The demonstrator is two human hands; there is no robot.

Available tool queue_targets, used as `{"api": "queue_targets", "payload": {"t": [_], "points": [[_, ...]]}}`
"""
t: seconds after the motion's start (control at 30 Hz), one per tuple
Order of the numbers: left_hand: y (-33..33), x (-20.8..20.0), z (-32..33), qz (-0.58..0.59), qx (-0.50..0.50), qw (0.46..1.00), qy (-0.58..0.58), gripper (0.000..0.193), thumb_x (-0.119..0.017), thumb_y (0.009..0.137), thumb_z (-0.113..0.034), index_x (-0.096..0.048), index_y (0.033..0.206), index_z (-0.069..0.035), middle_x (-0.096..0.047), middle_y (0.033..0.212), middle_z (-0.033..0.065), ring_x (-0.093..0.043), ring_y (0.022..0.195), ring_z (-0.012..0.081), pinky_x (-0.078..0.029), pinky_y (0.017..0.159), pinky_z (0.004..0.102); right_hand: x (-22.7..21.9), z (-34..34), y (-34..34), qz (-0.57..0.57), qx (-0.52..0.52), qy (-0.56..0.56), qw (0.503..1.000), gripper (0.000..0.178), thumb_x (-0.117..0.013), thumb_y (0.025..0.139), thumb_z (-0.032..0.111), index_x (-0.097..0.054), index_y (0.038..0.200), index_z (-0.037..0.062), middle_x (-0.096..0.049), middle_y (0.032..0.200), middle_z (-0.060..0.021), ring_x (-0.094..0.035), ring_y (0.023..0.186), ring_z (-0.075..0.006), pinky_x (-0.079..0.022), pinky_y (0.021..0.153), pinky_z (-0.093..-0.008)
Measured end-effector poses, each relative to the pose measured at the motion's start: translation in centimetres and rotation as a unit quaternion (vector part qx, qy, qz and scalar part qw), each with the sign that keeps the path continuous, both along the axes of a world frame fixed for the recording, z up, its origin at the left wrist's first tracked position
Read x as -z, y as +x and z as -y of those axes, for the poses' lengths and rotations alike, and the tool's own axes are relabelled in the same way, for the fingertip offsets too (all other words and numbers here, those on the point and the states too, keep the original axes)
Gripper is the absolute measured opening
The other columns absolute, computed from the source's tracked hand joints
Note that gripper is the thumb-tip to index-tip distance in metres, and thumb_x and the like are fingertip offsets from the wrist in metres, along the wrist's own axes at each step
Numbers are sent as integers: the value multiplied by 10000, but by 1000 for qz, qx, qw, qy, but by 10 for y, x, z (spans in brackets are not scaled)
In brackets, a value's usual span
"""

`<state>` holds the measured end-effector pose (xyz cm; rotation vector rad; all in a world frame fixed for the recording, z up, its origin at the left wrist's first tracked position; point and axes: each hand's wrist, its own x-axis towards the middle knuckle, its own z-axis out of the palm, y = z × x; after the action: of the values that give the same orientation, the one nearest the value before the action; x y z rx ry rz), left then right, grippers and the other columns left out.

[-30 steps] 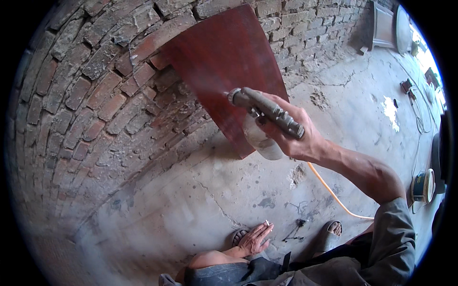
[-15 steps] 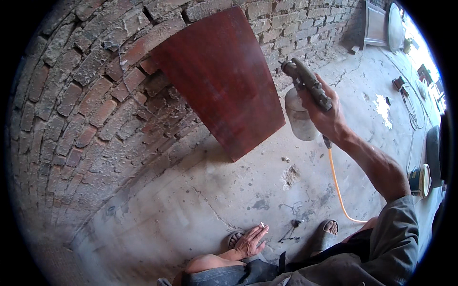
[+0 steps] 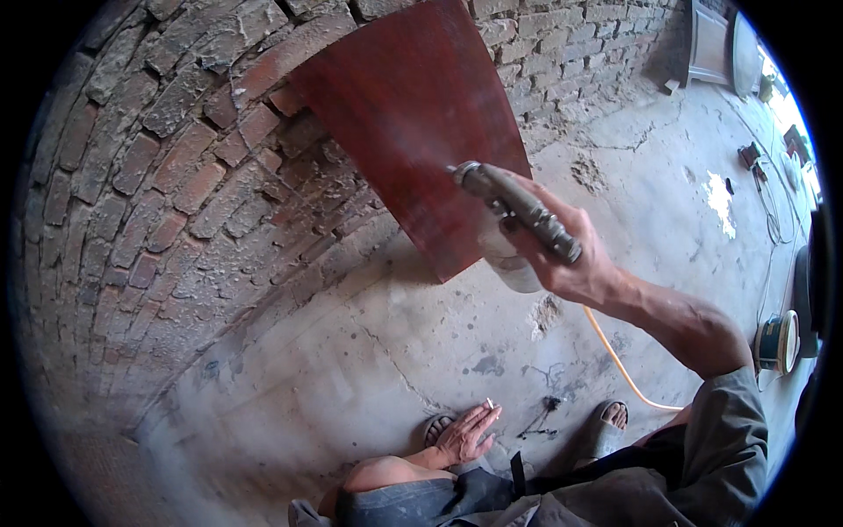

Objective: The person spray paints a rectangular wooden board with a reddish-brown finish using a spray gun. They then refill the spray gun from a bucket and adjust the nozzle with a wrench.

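My right hand (image 3: pixel 581 256) is closed round a metal spray gun (image 3: pixel 525 207) with a translucent cup under it. The gun's nozzle points left at a dark red wooden panel (image 3: pixel 404 97), and a faint mist hangs in front of the nozzle. Leaning against the brick wall, the panel stands with its narrow lower end on the floor. An orange hose (image 3: pixel 612 348) runs down from the gun toward my right side. Low in the view, my left hand (image 3: pixel 460 439) rests by my knee, a white cigarette (image 3: pixel 491 404) held between its fingers.
A rough brick wall (image 3: pixel 167 184) fills the left and back. The concrete floor (image 3: pixel 307 369) is cracked and stained. On the right stand a bucket (image 3: pixel 776 343) and some cables (image 3: pixel 773 206). Grey panels (image 3: pixel 709 48) lean at the far right.
My right hand has swung left and slightly down with the spray gun, bringing the nozzle in front of the panel. Mist now shows there. My left hand has hardly moved.
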<state>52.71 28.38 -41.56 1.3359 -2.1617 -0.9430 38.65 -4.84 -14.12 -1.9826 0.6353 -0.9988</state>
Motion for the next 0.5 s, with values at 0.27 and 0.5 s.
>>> {"api": "queue_targets", "payload": {"t": [0.27,0.5], "points": [[-1,1,1,-12,0,1000,6,664,-607,920,-216,-386,1504,8,-450,1516,179,-406,1425,327,-332,1193,406,4,4,-8,-5,-10,-24,1000,566,-648,906,57,-497,1451,81,-723,1010,-127,-714,820,-176,-568,732,-328],[-1,2,1,0,9,1000,9,667,-606,924,-225,-381,1507,9,-444,1523,175,-402,1429,327,-322,1200,403,9,27,-51,-29,120,1,992,473,-610,970,120,-519,1432,77,-688,968,-93,-647,892,-135,-527,810,-313]]}}
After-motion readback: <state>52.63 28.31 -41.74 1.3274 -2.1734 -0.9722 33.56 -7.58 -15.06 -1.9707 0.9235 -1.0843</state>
